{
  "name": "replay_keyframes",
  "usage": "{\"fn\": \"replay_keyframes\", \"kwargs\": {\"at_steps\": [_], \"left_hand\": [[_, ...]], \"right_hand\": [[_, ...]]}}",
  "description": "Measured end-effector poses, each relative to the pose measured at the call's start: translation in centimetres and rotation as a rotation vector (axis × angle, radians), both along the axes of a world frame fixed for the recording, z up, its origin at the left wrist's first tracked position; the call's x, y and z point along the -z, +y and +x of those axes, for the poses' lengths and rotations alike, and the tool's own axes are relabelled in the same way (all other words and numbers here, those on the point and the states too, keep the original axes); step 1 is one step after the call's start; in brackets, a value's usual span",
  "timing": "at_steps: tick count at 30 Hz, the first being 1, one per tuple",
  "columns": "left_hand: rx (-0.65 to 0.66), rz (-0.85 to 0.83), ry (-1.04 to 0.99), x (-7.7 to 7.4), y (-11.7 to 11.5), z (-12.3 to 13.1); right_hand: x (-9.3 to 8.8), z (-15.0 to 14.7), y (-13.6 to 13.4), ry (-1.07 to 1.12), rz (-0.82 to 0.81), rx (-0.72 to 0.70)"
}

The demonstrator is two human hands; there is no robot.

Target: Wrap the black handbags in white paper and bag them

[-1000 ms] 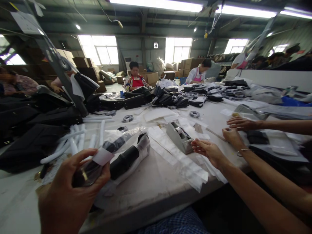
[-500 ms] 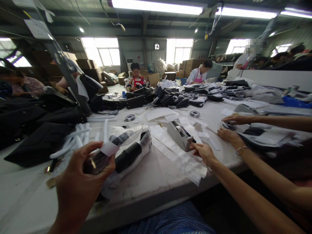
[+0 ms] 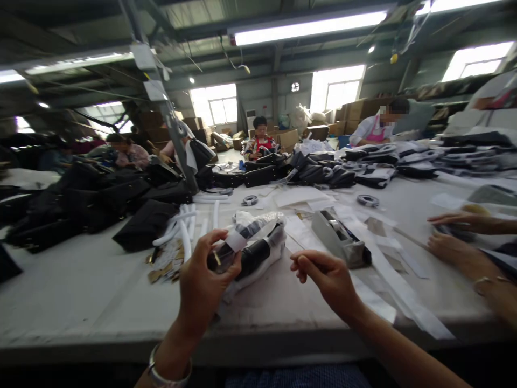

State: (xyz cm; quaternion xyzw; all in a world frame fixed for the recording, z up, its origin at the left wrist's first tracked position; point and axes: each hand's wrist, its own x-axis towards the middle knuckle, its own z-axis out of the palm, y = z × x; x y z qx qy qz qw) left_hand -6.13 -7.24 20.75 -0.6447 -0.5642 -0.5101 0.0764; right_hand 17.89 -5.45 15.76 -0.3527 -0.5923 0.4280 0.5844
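My left hand [image 3: 208, 269] is closed round a black strap wrapped with a white paper band [image 3: 236, 241]. Gold-coloured metal shows near the fingers. From the hand, a dark rolled piece in clear plastic [image 3: 256, 256] reaches away over the table. My right hand [image 3: 323, 275] is closed in a pinch to the right of it, apart from the left hand. Whatever its fingertips hold is too small to make out. Just beyond the right hand stands a grey tape dispenser [image 3: 337, 240], with white paper strips [image 3: 398, 280] beside it.
White foam tubes [image 3: 183, 226] and scraps of brown card [image 3: 167, 261] lie left. Black bags [image 3: 147, 223] are piled behind them, near a metal post [image 3: 177, 140]. Coiled straps [image 3: 367, 200] lie farther back. A co-worker's hands [image 3: 456, 240] work at the right.
My right hand has left the tape dispenser and moved left, towards my left hand, fingers pinched. The view has swung left. My left hand keeps its hold on the strap.
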Motion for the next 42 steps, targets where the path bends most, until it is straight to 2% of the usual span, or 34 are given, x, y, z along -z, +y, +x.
{"fn": "replay_keyframes", "kwargs": {"at_steps": [4, 7, 10, 16, 19, 25, 27, 32, 36, 39, 42], "left_hand": [[0.053, -0.004, -0.021, 0.0, -0.2, 0.1], [0.071, -0.026, -0.022, 0.3, -0.4, 0.0], [0.077, -0.009, 0.022, 0.7, -0.4, -0.2], [0.122, 0.198, 0.252, 0.9, -0.1, -0.6], [0.121, 0.227, 0.313, 0.9, -0.1, -0.8], [0.093, 0.262, 0.353, 1.3, 0.1, -0.6], [0.090, 0.261, 0.353, 1.4, 0.1, -0.6], [0.119, 0.222, 0.339, 1.8, 0.0, -0.6], [0.123, 0.201, 0.311, 1.9, -0.4, -0.6], [0.116, 0.207, 0.287, 1.4, -0.7, -0.4], [0.106, 0.223, 0.242, 0.7, -1.0, -0.1]], "right_hand": [[-2.6, -5.5, 0.1, 0.115, -0.007, -0.233], [-3.5, -8.0, 0.5, 0.151, -0.068, -0.278], [-4.1, -9.1, 0.8, 0.172, -0.135, -0.289], [-4.5, -9.2, 1.0, 0.140, -0.227, -0.321], [-4.5, -8.7, 1.0, 0.048, -0.210, -0.337], [-4.1, -7.9, 0.6, -0.345, 0.155, -0.085], [-3.9, -7.8, 0.5, -0.313, 0.146, -0.100], [-3.3, -8.2, 0.7, -0.022, -0.168, -0.323], [-3.1, -8.3, 0.9, 0.152, -0.330, -0.436], [-3.1, -8.2, 1.0, 0.184, -0.355, -0.470], [-3.1, -8.3, 0.9, 0.191, -0.283, -0.461]]}}
